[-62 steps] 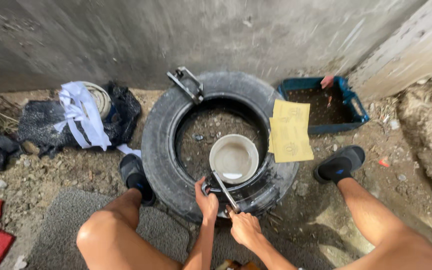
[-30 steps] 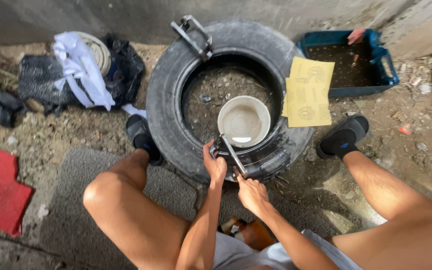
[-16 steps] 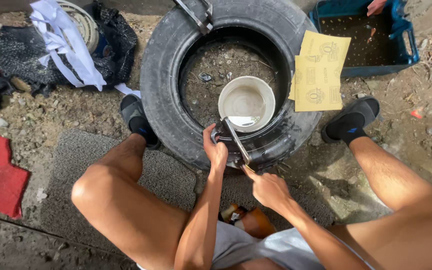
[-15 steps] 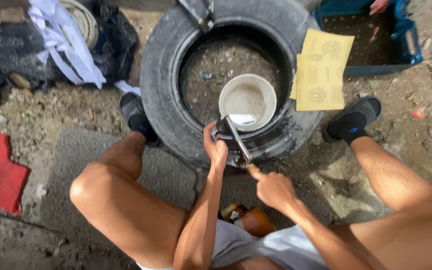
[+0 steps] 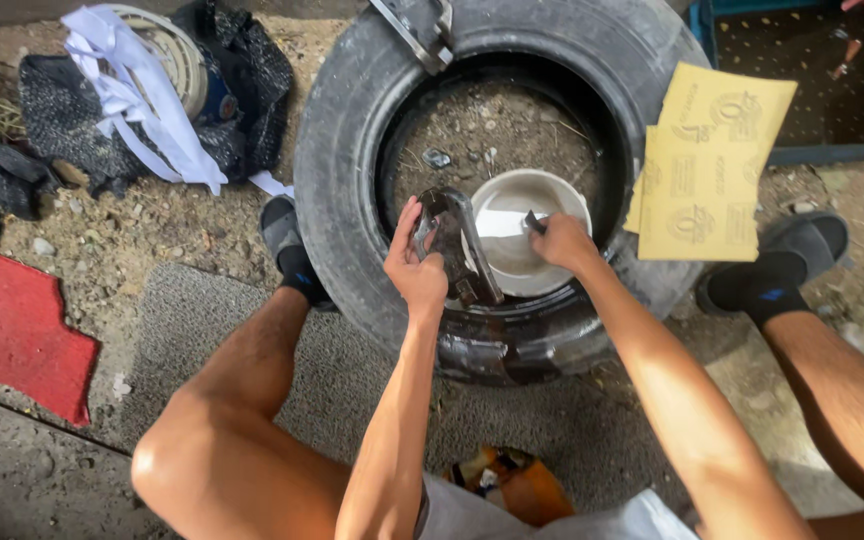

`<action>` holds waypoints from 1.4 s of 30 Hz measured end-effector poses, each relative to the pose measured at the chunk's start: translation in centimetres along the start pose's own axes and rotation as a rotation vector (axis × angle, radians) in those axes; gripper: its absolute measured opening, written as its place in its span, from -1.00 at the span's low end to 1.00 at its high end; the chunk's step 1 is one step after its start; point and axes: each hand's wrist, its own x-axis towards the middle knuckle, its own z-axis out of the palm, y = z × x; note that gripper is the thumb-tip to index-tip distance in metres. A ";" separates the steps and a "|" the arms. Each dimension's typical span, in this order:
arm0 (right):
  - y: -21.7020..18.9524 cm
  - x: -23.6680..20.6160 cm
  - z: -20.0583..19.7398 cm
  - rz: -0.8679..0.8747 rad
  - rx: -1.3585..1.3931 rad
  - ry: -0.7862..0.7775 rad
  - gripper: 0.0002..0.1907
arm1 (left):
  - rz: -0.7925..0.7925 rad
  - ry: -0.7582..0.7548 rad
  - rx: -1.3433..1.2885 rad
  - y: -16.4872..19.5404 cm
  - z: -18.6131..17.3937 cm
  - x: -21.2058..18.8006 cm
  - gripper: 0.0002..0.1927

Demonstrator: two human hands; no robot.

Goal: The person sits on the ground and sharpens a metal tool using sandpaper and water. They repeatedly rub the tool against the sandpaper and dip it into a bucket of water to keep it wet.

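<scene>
Left hand [image 5: 414, 268] grips the dark metal part [image 5: 457, 245] over the tyre [image 5: 352, 180], right hand [image 5: 564, 243] pinches a small dark piece in the white bowl [image 5: 542, 190], so it looks mid-job.

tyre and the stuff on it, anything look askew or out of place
The yellow sandpaper sheets lie crooked across the tyre wall, overhanging its outer edge. A metal clamp sits tilted on the far rim. Nothing looks spilled.

1. Bare gravelly dirt ground [image 5: 152, 225] carries a big black rubber tyre [image 5: 352, 190] lying flat
2. Grey rough mat [image 5: 192, 330] beside a red cloth scrap [image 5: 12, 340]
3. Dark blue plastic crate [image 5: 812, 150] at top right
</scene>
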 end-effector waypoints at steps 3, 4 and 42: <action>-0.1 4.1 2.1 0.075 0.056 0.037 -0.61 | 0.051 0.001 0.059 0.1 0.3 2.3 -0.20; -0.6 4.7 2.1 0.087 0.089 0.056 -0.59 | 0.090 -0.007 0.088 0.1 0.3 3.0 -0.20; -1.3 3.9 4.0 0.073 -0.056 -0.129 -0.62 | -0.206 0.016 -0.304 -1.1 1.6 4.1 -0.05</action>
